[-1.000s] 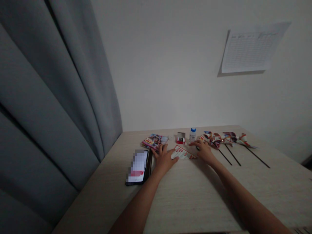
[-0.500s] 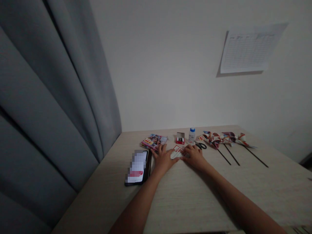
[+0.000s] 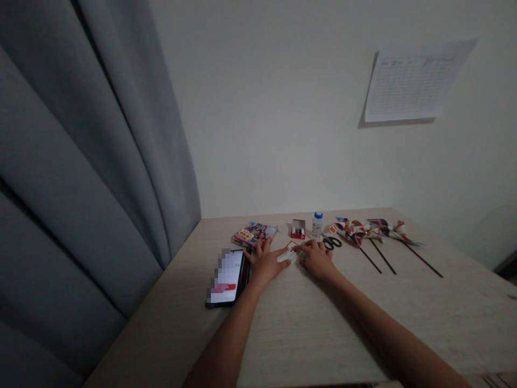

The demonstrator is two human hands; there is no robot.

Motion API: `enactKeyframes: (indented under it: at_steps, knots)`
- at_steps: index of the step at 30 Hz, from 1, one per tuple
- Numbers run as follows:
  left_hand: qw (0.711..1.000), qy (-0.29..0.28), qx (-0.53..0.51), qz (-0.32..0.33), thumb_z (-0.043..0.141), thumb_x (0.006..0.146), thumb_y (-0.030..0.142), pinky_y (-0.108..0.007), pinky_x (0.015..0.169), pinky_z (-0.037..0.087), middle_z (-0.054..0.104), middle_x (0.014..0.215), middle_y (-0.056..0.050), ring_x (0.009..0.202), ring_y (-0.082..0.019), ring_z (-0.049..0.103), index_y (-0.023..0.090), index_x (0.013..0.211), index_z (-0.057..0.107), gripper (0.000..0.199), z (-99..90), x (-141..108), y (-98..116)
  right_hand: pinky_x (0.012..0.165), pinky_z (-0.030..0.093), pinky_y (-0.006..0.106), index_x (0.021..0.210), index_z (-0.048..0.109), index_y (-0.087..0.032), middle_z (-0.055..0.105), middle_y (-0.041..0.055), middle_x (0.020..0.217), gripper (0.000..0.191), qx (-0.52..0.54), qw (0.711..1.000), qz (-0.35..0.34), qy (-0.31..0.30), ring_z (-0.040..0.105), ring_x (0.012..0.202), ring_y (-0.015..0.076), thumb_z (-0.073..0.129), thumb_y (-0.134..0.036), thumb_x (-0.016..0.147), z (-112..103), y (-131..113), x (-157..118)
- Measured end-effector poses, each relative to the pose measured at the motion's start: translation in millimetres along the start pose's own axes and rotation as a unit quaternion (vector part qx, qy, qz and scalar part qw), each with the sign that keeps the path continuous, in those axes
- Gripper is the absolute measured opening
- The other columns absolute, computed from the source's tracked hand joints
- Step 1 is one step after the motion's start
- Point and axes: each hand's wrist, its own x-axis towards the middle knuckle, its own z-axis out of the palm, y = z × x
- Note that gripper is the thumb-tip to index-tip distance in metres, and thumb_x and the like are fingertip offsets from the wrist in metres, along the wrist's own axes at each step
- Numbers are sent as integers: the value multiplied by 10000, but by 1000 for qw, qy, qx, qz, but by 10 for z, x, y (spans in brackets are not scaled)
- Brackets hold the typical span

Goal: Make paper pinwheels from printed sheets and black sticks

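Note:
A small piece of printed paper, white with red marks, lies flat on the table between my hands. My left hand rests at its left side with fingers spread, the thumb and index finger on the paper. Curled over the right part of the same sheet is my right hand, its fingers close together and covering that part. Just beyond the left fingertips sits a stack of glossy printed sheets. Black-handled scissors lie beside my right hand.
A phone in a dark case lies left of my left forearm. Farther back stand an open red box and a blue-capped bottle. Several paper pinwheels on dark sticks lie to the right. A grey curtain hangs at left.
Both hands have shifted slightly left. The right fingers have moved over more of the paper, so less of it shows.

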Motion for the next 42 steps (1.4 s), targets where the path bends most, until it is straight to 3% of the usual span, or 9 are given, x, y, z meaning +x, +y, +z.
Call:
enactKeyframes:
  at_steps: [19,25,33,42]
  knots:
    - [997,-74,16,-25,522,921,525,-844,1037,2,-48,1697,82,1525,-461,-52,597,1460,357,568,-186,-46,-154,1004,335,521,1344,577,-435,490,77,1384,537,-2,1000,10,-10,408,1283,324,572,-279,831,-5,8,3]
    - [997,-51,46,-25,476,945,515,-836,1055,16,-41,1691,115,1523,-469,-23,599,1460,359,535,-176,-61,-239,1017,325,522,1344,577,-437,487,75,1384,550,6,1000,13,-13,405,1287,316,567,-269,821,-27,12,0]
    - [995,-83,47,-21,484,955,389,-836,1052,7,-119,1679,110,1521,-463,-65,601,1483,298,599,-228,-94,-235,1013,315,528,1332,588,-449,485,79,1379,531,5,1000,10,-7,403,1279,323,584,-281,828,-1,21,15]
    - [994,-87,53,-25,498,950,391,-841,1045,29,-41,1694,61,1526,-445,-65,566,1501,296,613,-277,-108,-291,1008,315,512,1341,578,-458,475,74,1390,533,2,1000,9,-14,405,1275,322,567,-275,841,-36,2,-18]
